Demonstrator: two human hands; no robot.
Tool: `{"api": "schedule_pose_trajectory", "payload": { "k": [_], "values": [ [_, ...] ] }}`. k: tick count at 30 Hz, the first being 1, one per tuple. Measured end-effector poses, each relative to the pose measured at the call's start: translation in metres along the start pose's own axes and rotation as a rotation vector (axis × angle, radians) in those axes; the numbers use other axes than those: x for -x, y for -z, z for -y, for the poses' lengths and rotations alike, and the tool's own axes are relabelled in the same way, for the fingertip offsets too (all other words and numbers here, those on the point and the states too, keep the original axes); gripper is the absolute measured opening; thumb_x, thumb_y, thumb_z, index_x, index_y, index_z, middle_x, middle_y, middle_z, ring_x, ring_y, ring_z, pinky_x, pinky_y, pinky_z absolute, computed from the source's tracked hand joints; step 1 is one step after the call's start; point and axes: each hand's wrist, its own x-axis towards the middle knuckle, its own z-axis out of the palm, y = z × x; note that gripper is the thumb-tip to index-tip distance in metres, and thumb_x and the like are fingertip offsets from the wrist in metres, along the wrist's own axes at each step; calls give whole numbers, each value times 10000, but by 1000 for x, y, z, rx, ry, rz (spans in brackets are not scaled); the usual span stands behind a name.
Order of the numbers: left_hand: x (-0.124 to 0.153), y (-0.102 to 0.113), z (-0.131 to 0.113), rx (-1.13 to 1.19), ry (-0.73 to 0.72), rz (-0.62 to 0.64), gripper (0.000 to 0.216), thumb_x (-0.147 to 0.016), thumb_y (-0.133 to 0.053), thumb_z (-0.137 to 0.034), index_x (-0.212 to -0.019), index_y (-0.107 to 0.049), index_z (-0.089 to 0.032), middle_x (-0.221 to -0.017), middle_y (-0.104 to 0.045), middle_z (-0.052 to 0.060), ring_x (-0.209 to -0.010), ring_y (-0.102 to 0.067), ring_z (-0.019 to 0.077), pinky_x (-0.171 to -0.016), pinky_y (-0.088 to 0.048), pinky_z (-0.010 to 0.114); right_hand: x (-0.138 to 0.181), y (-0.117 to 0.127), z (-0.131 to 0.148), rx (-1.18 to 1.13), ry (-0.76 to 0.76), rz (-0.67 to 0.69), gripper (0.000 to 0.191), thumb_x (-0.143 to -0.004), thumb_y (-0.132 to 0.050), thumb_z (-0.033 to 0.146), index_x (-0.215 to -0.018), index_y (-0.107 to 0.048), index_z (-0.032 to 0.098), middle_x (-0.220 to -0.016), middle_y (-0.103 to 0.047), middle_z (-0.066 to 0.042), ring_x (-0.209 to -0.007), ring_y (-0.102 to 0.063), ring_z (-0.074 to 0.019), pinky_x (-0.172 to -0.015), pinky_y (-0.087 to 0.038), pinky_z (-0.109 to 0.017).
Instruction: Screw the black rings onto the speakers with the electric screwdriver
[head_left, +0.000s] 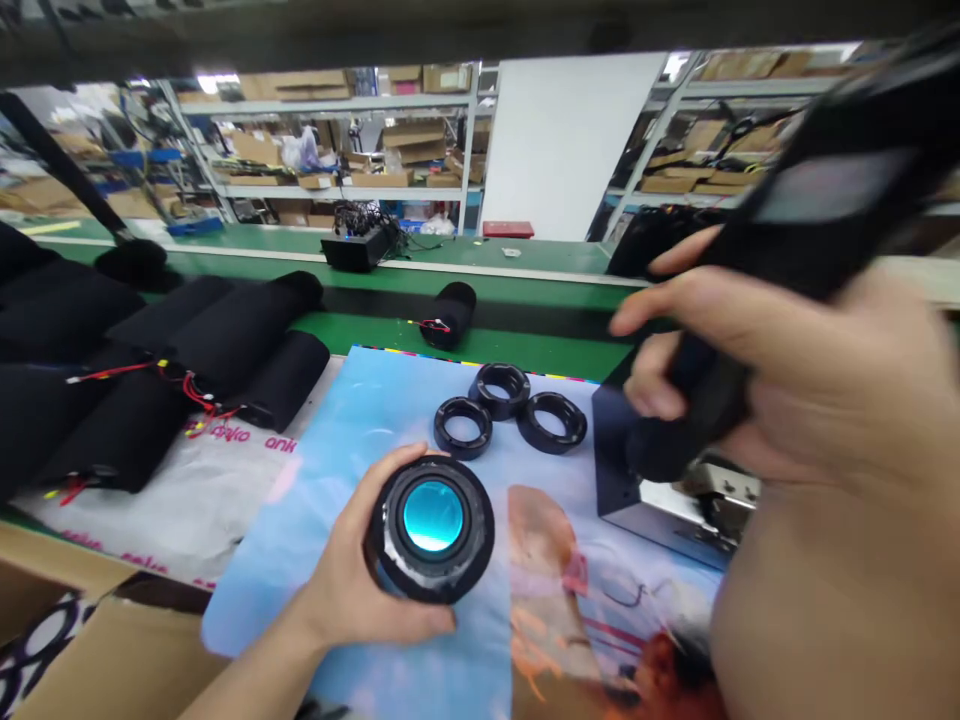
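My left hand (349, 575) is wrapped round a round black speaker (472, 555) with a shiny blue centre disc, its face turned up toward me. Higher up at the right, my right hand (825, 375) grips a black pistol-grip tool (802, 225). Motion smears that tool, and its exact kind cannot be made out. Just beyond the speaker lie three black rings: one at the back (478, 390), one at the left (441, 440) and one at the right (577, 430). All of them rest on a printed blue sheet (300, 560).
Several black fabric-covered cylinders (232, 330) with red wires lie at the left, and another cylinder (454, 310) stands behind the rings. A dark metal box (615, 450) sits below my right hand. An open carton (142, 650) is at the lower left. A dark beam (450, 30) crosses overhead.
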Motion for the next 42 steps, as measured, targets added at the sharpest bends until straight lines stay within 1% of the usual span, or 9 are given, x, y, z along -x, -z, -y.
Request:
{"api": "schedule_pose_trajectory", "payload": {
  "k": [4,8,14,18,25,31,34,37,42],
  "values": [
    [6,12,-1,-81,-48,-50,989,-643,-1003,-611,-1509,-597,-362,-1399,-760,83,-1234,-784,352,-1066,-647,420,-9,-17,-27,183,-178,155,636,-602,-956,457,-1061,-593,206,-952,-726,-54,-435,-591,-156,-383,-452,-281],
    [6,24,1,-116,-51,-66,961,-678,-985,-569,-1519,-581,-336,-1387,-755,103,-1221,-784,372,-1057,-651,459,-7,-27,-53,381,-320,311,579,-730,-891,475,-1116,-538,227,-691,-599,43,-475,-596,-158,-437,-460,-242],
    [7,29,3,-54,39,42,1139,-614,-1039,-536,-1598,-481,-404,-1506,-677,103,-1344,-718,409,-1115,-625,487,-1,-49,-64,441,-385,332,539,-856,-796,445,-1240,-488,224,-732,-595,49,-494,-587,-129,-472,-467,-228],
    [14,26,1,-2,125,-10,1427,-462,-1095,-572,-1672,-348,-464,-1574,-632,103,-1388,-686,436,-1154,-597,538,2,-70,-73,541,-351,488,640,-809,-837,344,-1367,-538,248,-864,-658,13,-474,-561,-124,-448,-440,-249],
    [14,18,0,95,188,-11,1267,-562,-1090,-472,-1626,-406,-413,-1540,-654,89,-1394,-686,390,-1157,-594,484,1,-93,-88,668,-192,712,623,-697,-802,110,-1297,-700,244,-1096,-728,-54,-862,-660,-209,-652,-450,-245],
    [5,14,-12,162,302,-21,1182,-559,-1091,-424,-1555,-472,-278,-1475,-700,132,-1369,-695,398,-1149,-591,480,12,-81,-46,615,-223,626,666,-791,-779,424,-1398,-588,227,-989,-708,-38,-595,-599,-159,-470,-456,-255],
    [-1,6,-17,210,304,-39,1085,-577,-1081,-391,-1494,-515,-259,-1414,-738,118,-1314,-726,386,-1133,-604,493,26,-68,-7,528,-94,614,550,-752,-810,606,-1089,-668,194,-780,-655,-13,-583,-565,-146,-480,-447,-232],
    [-5,-3,-19,266,300,-35,1044,-568,-1082,-373,-1460,-552,-258,-1385,-759,105,-1274,-743,384,-1140,-604,531,43,-66,19,596,76,748,389,-806,-816,544,-965,-704,208,-777,-677,-22,-627,-588,-151,-526,-438,-223],
    [-7,-11,-23,257,361,52,903,-626,-1054,-363,-1427,-653,-256,-1214,-814,76,-1199,-768,378,-1156,-588,579,59,-77,23,878,154,866,345,-885,-791,424,-1173,-746,240,-977,-742,-58,-784,-695,-213,-630,-456,-251]
  ]
}}
